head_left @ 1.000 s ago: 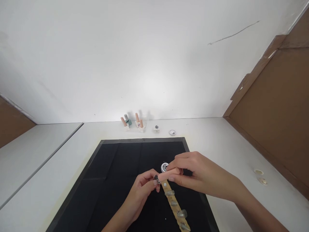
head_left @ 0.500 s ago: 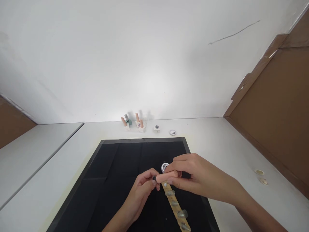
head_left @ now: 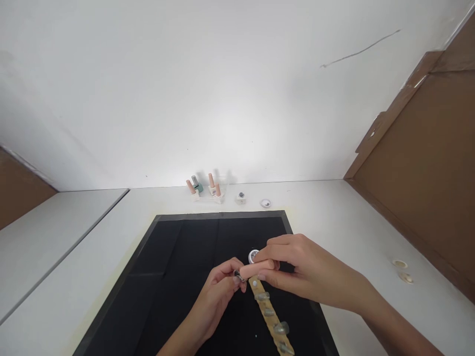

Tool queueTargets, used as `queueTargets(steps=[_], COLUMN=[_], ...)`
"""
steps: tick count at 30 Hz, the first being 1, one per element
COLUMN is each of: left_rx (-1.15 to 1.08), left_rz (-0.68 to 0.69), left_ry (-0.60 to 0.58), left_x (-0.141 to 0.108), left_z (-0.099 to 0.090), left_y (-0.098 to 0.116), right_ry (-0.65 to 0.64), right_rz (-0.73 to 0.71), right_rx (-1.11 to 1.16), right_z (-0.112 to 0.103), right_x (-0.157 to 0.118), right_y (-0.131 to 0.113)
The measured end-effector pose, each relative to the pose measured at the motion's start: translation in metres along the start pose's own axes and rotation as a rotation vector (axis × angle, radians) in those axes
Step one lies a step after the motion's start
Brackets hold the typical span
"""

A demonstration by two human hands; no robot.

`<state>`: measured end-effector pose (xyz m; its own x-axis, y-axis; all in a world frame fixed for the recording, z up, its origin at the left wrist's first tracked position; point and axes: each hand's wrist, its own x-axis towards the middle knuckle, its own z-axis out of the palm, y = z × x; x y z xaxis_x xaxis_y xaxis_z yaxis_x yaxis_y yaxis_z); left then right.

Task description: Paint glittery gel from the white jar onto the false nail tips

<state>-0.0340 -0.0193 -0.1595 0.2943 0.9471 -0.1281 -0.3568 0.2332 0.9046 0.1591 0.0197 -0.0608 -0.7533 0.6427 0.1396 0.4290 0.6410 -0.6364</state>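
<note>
In my right hand [head_left: 297,269] is a peach nail polish cap [head_left: 256,269], pinched between thumb and fingers and held nearly level. Its left end meets a small dark, shiny false nail [head_left: 238,274] gripped by the thumb and fingers of my left hand [head_left: 217,291]. The brush under the cap cannot be made out. Just below, a tan strip [head_left: 267,319] bears several clear false nails and a white dot near its top. A small round white container [head_left: 253,255] is partly covered by my right fingers.
Both hands are over a black mat [head_left: 178,252] on a white table [head_left: 356,227]. Several nail polish bottles [head_left: 196,195] stand at the back by the wall, beside a small white block [head_left: 241,199] and a round lid [head_left: 265,203]. Two small round pieces [head_left: 400,264] lie at right.
The false nail in my left fingers has tilted slightly and now shows a brighter glint. Both hands have stayed almost in place.
</note>
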Motion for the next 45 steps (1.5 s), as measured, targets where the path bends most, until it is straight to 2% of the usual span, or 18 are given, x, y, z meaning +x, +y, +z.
queueTargets(steps=[11,26,37,45], left_rx=[-0.050,-0.090,0.092,0.146], left_rz=[0.003,-0.025,-0.057,-0.048], left_ry=[0.033,0.064,0.094,0.030], left_x=[0.001,-0.002,0.001,0.003], left_z=[-0.006,-0.009,0.003,0.003], left_y=[-0.008,-0.011,0.001,0.001], right_ry=[0.073,0.074,0.054,0.016], right_rz=[0.071,0.080,0.099,0.042], right_rx=[-0.003,-0.001,0.008,-0.009], right_z=[-0.008,-0.008,-0.011,-0.011], right_x=[-0.007,-0.006,-0.006,-0.005], right_y=[0.004,0.002,0.001,0.002])
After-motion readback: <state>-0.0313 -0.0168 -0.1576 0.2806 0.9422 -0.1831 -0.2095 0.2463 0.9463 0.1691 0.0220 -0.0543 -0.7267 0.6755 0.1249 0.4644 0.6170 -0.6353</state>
